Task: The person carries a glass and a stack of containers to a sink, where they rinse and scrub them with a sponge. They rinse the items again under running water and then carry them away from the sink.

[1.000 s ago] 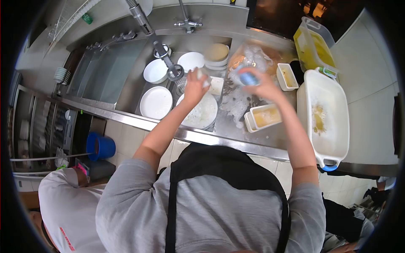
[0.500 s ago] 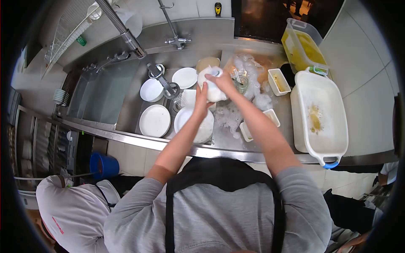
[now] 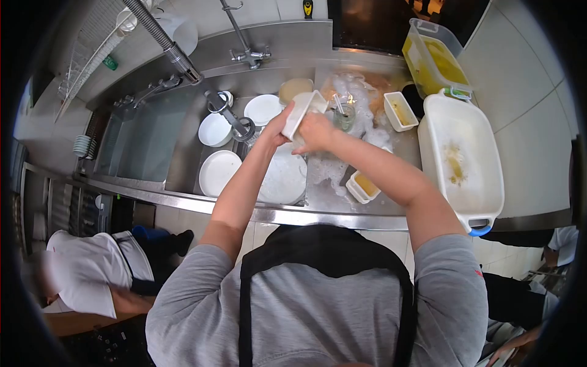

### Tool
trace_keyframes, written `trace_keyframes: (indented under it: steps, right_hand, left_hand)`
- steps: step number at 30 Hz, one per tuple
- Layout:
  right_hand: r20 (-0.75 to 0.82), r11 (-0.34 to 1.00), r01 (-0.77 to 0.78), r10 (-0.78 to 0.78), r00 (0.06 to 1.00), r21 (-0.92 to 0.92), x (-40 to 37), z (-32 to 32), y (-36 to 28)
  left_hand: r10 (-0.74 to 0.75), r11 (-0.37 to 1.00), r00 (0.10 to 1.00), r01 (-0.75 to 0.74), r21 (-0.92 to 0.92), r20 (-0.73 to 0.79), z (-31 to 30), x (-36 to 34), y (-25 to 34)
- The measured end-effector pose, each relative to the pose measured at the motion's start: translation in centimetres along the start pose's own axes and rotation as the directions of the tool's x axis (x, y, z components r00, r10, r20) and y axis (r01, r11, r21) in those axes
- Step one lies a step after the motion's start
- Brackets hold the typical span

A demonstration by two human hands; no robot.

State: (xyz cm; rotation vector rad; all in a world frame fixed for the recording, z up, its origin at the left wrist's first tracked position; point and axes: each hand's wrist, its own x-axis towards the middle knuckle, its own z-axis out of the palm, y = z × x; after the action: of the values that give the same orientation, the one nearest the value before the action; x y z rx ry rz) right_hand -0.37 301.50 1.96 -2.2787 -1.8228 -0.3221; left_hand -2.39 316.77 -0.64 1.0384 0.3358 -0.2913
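Over the sink [image 3: 186, 131], a person holds a white rectangular tub [image 3: 304, 109] tilted on edge, just above a large white plate [image 3: 282, 177]. The left hand [image 3: 275, 127] has its fingers wrapped round one long side, and the right hand [image 3: 316, 131] is closed on the tub's lower edge. The tub looks like stiff, light plastic. It is probably slick with suds and best gripped by its rim. Foam covers the steel surface [image 3: 333, 174] beside it.

counter [image 3: 342, 217]: stainless steel | floor [image 3: 183, 223]: pale tiles | wall [image 3: 287, 9]: white tiles | window [image 3: 367, 24]: dark
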Motion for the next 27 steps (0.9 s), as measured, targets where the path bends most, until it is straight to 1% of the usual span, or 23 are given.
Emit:
trace_keyframes:
  steps: [1,2,4,5,7,8,10,11,13,14,16,17,18,19,20,21,23,24,25,26,27]
  right_hand:
    - [-0.008,0.994,-0.105,0.105,0.994,-0.03,-0.1,-0.5,0.1]
    - [-0.005,0.994,-0.103,0.103,0.995,-0.03,0.2,0.0,0.2]
    - [0.163,0.969,-0.234,0.219,0.962,0.079,1.5,1.7,0.4]
    - [0.159,0.969,-0.234,0.22,0.963,0.079,1.7,2.3,0.4]
    - [0.16,0.904,-0.304,0.267,0.95,0.299,1.8,2.5,0.1]
    - [0.162,0.904,-0.306,0.268,0.95,0.299,1.5,2.6,-0.1]
    - [0.037,0.858,-0.305,0.319,0.947,0.413,1.1,2.1,-0.5]
    - [0.037,0.858,-0.305,0.319,0.947,0.414,1.1,1.9,-0.6]
    - [0.01,0.798,-0.377,0.422,0.906,0.471,1.2,1.5,-0.7]
    - [0.01,0.798,-0.376,0.421,0.907,0.47,1.2,1.2,-0.5]
    - [-0.01,0.721,-0.438,0.525,0.851,0.536,1.2,-0.4,-0.1]
    - [-0.01,0.723,-0.437,0.522,0.853,0.535,1.2,-0.4,0.5]
    - [0.024,0.54,-0.383,0.556,0.831,0.75,1.3,-0.5,1.2]
    - [0.068,0.309,-0.297,0.579,0.812,0.903,1.3,-0.5,1.8]
    - [0.094,0.225,-0.285,0.609,0.787,0.932,1.0,-0.5,2.4]
    - [0.094,0.226,-0.286,0.609,0.788,0.931,0.7,-1.0,3.0]
    - [0.009,0.454,-0.434,0.682,0.731,0.778,0.0,-2.0,4.2]
    - [0.096,0.315,-0.497,0.763,0.64,0.809,-0.4,-2.5,4.9]
    - [0.097,0.313,-0.497,0.764,0.638,0.809,-0.7,-2.3,5.7]
    - [0.087,0.254,-0.429,0.77,0.632,0.867,-1.0,-2.0,6.4]
    - [0.08,0.193,-0.355,0.776,0.626,0.915,-1.3,-1.7,6.6]
  left_hand:
    - [-0.023,0.998,0.996,0.028,0.063,-0.088,0.0,0.3,0.3]
    - [-0.023,0.998,0.996,0.028,0.059,-0.088,-0.1,0.7,0.1]
    - [0.007,1.0,0.998,-0.007,-0.008,-0.067,-0.6,1.4,-0.5]
    - [0.008,1.0,0.998,-0.008,-0.004,-0.068,-0.7,1.5,-0.4]
    - [-0.034,0.994,0.999,0.032,-0.107,-0.011,-0.8,1.2,-0.4]
    - [-0.035,0.993,0.999,0.034,-0.109,-0.011,-0.9,1.3,-0.5]
    - [-0.094,0.973,0.995,0.095,-0.212,0.011,-1.4,1.8,-0.7]
    - [-0.095,0.973,0.995,0.095,-0.212,0.011,-1.6,2.0,-0.8]
    - [-0.134,0.946,0.989,0.145,-0.288,0.059,-1.7,2.0,-0.8]
    - [-0.133,0.946,0.989,0.144,-0.289,0.059,-1.7,2.0,-1.0]
    - [-0.14,0.858,0.982,0.183,-0.48,0.125,-1.2,1.6,-1.6]
    - [-0.137,0.857,0.983,0.181,-0.482,0.125,-0.9,1.4,-1.9]
    - [-0.075,0.869,0.988,0.132,-0.476,0.137,-0.6,1.2,-2.4]
    - [-0.014,0.879,0.989,0.083,-0.47,0.148,-0.4,0.9,-2.8]
    - [0.046,0.885,0.986,0.034,-0.464,0.161,-0.3,0.6,-3.2]
    - [0.047,0.885,0.986,0.033,-0.465,0.161,-0.4,0.2,-3.4]
    - [0.112,0.905,0.98,-0.033,-0.423,0.165,-1.1,-0.5,-3.7]
    - [0.112,0.905,0.98,-0.032,-0.425,0.165,-1.8,-0.5,-3.8]
    - [0.024,0.902,0.985,0.051,-0.428,0.168,-2.6,-0.4,-4.0]
    - [-0.066,0.892,0.983,0.135,-0.431,0.173,-3.3,-0.1,-4.3]
    - [-0.069,0.892,0.983,0.138,-0.43,0.173,-2.6,-0.4,-4.3]
